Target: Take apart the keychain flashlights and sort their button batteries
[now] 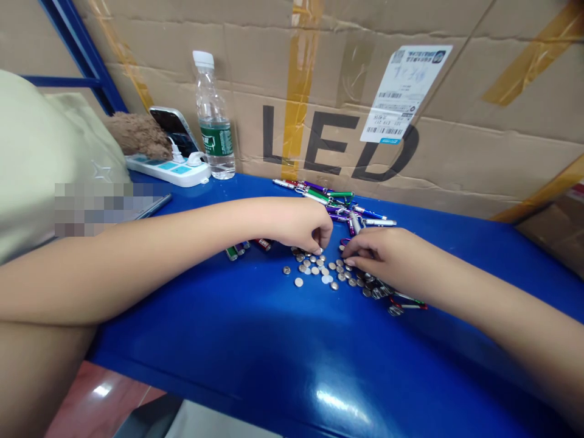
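My left hand (305, 225) reaches in from the left, its fingertips pinched together at the top edge of a scattered group of silver button cells (314, 267) on the blue table (255, 340). My right hand (378, 258) comes from the right, with its curled fingers over the same cells. Neither hand shows clearly whether a cell lies between its fingers. Behind both hands lies a heap of small metal flashlights (335, 204) in several colours. A carabiner flashlight (408, 305) lies under my right wrist, and short cylinders (239, 250) lie below my left forearm.
A power strip (166, 170), a phone (173, 129) and a water bottle (213, 118) stand at the table's far left. A large taped cardboard box (347, 73) rises along the back edge. A pale green cloth (41, 158) bulks at the left.
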Available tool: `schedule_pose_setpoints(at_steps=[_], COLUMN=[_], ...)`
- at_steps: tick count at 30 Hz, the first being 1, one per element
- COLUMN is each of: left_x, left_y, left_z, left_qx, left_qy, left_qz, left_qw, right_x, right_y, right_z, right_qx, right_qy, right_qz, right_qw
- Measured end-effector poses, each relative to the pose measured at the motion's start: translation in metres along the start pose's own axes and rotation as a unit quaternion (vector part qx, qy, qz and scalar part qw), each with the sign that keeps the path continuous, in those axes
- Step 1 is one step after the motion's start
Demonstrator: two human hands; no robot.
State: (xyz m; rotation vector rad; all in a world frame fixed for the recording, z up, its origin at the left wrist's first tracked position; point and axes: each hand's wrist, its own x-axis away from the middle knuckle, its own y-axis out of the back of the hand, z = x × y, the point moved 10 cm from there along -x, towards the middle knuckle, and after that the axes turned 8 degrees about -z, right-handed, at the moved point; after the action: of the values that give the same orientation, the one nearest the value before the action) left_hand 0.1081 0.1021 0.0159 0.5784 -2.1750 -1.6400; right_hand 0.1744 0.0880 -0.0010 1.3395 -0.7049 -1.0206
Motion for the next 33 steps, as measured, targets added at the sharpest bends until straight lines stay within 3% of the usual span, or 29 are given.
schedule_pose_setpoints(at_steps=[9, 19, 28, 33], left_x=[-0.011, -0.008, -0.007, -0.001], left_y=[0.002, 0.001, 0.004, -0.004], left_z=[0.007, -0.001, -0.002, -0.013], left_qx=[-0.023, -0.023, -0.036, 0.011], left_qy=[-0.055, -0.086, -0.075, -0.095], left_qz=[-0.095, -0.054, -0.087, -0.044], left_qw=[0.994, 0.995, 0.993, 0.994], right_x=[0.000, 0.000, 0.001, 0.001], right_y=[0.005, 0.013, 0.014, 0.014], right_z=[0.004, 0.010, 0.009, 0.011], right_qx=[0.007, 0.021, 0.021, 0.020], right_qy=[0.006, 0.031, 0.065, 0.080], right_qz=[-0.025, -0.073, -0.099, -0.099], right_qw=[1.000, 0.997, 0.993, 0.992])
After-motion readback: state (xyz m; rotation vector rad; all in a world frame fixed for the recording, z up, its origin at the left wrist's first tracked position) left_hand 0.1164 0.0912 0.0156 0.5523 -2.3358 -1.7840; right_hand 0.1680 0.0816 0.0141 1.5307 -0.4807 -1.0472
